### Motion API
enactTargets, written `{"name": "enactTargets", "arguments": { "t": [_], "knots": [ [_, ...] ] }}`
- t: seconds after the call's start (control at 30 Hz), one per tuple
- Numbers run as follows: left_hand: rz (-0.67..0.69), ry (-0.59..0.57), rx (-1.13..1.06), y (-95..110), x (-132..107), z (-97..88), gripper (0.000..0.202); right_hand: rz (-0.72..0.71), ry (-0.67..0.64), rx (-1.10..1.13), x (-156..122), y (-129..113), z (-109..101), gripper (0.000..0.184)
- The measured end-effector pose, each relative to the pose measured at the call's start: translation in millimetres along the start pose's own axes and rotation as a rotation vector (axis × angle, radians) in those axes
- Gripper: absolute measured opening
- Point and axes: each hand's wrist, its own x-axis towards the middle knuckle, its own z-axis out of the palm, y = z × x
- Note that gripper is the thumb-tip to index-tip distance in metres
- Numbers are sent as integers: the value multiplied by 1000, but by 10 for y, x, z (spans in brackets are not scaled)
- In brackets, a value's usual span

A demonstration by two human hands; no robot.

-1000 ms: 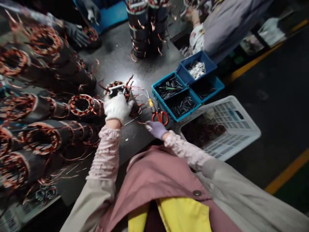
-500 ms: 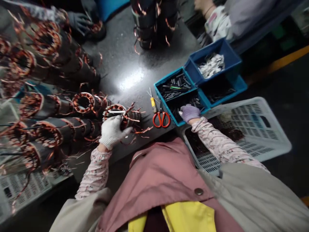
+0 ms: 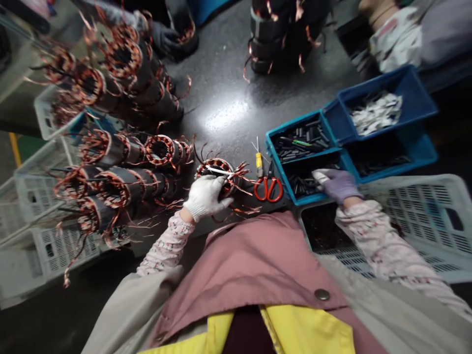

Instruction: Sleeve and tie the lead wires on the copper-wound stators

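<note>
holding the copper-wound core [image 3: 217,162], the left hand [image 3: 206,196] is half curled.

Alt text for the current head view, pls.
White-gloved left hand on a copper-wound stator, purple-gloved right hand at a blue bin of short black pieces; whether it holds any is unclear. Red-handled scissors and a yellow-handled tool lie between. More stators crowd the left; a white crate sits lower right.
</note>
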Motion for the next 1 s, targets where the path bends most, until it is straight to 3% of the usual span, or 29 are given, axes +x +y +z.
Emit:
{"name": "enactTargets", "arguments": {
  "t": [0.1, 0.17, 0.2, 0.3, 0.4, 0.67, 0.8, 0.9, 1.0],
  "knots": [
    [27, -23, -2, -3, 17, -14, 56, 76, -51, 531, -282, -310, -25, 29],
    [47, -22, -4, -13, 22, -14, 56, 30, -146, 815, -437, -633, 38, 34],
    [60, -20, -5, -21, 23, -12, 56, -24, -189, 856, -490, -802, 80, 38],
    [113, -15, -9, -47, 18, -4, 55, -155, -264, 838, -559, -1210, 184, 45],
    [162, -11, -15, -67, 15, 6, 55, -214, -300, 782, -580, -1364, 194, 46],
    [199, -1, -6, -78, 36, 27, 54, -242, -134, 652, -714, -1305, 146, 38],
    [198, -11, 4, -69, 45, 13, 57, -422, -44, 483, -642, -1352, 194, 25],
    [200, -23, 12, -78, 48, 9, 56, -565, -92, 333, -583, -1327, 152, 20],
    [220, -16, 8, -106, 46, 15, 55, -575, -141, 264, -596, -1296, 129, 30]
  ]
}}
